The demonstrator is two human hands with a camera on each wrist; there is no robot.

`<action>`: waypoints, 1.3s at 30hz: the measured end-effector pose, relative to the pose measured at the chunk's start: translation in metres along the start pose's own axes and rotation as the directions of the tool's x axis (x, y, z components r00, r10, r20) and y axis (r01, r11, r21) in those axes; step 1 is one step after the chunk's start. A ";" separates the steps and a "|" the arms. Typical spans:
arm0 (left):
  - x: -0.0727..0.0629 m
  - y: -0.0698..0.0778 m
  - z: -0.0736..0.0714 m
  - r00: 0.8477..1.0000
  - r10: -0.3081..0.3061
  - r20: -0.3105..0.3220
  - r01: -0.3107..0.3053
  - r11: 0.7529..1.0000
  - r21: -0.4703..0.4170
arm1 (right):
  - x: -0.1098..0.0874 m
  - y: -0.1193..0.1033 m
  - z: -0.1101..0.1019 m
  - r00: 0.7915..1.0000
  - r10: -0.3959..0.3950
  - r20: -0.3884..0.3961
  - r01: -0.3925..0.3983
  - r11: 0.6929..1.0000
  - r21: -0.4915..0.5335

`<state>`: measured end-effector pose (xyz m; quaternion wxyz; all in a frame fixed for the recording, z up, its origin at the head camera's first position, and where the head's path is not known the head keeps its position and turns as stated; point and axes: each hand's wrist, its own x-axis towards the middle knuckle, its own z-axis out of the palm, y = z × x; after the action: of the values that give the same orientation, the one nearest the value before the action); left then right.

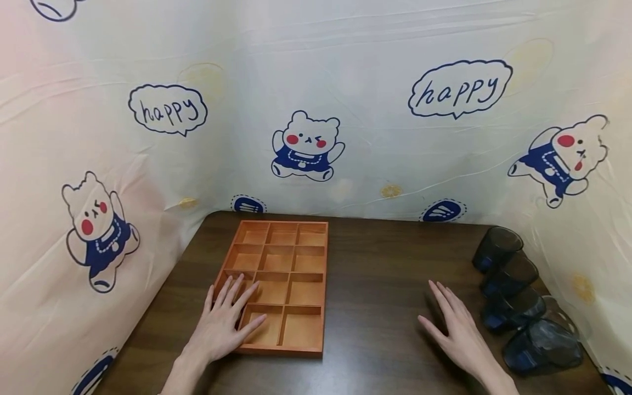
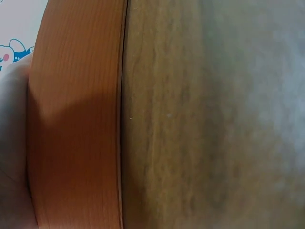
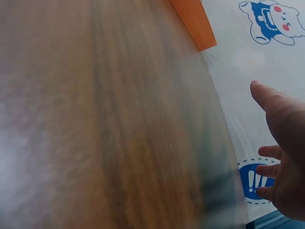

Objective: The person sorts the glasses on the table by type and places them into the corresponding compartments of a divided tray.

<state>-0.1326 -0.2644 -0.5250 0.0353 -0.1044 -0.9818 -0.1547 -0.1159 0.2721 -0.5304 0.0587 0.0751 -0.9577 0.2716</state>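
Observation:
A wooden compartment tray (image 1: 305, 351) lies on the dark wood table, its several square sections in three columns. Over its near left corner my left hand (image 1: 219, 326) rests with fingers spread; in the left wrist view the hand's edge (image 2: 14, 143) is beside the tray's orange-brown side wall (image 2: 78, 114). My right hand (image 1: 461, 334) is held to the right of the tray, fingers extended and thumb apart, with nothing in it. The right wrist view shows that hand (image 3: 288, 143) at the right edge, fingers free, and a corner of the tray (image 3: 195, 24) beyond.
Several dark tinted glass cups (image 1: 498, 249) stand in a row along the table's right edge; the nearest cup (image 1: 540, 348) is close to my right hand. A white curtain (image 1: 365, 153) with bear prints and "happy" bubbles surrounds the table (image 1: 375, 307) at the back and sides.

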 end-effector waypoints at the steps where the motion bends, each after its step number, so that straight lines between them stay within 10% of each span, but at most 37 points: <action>1: -0.001 0.000 -0.001 1.000 -0.002 -0.002 0.002 1.000 -0.004 | -0.001 0.000 0.000 1.000 -0.005 -0.005 0.005 1.000 0.004; 39: -0.015 -0.017 -0.003 0.999 0.019 -0.033 -0.018 0.999 0.030 | -0.028 0.015 -0.004 0.996 -0.017 -0.087 0.019 1.000 0.021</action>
<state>-0.1218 -0.2843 -0.5286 0.0545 -0.1105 -0.9822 -0.1417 -0.0911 0.2904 -0.5390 0.1019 0.0725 -0.9505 0.2844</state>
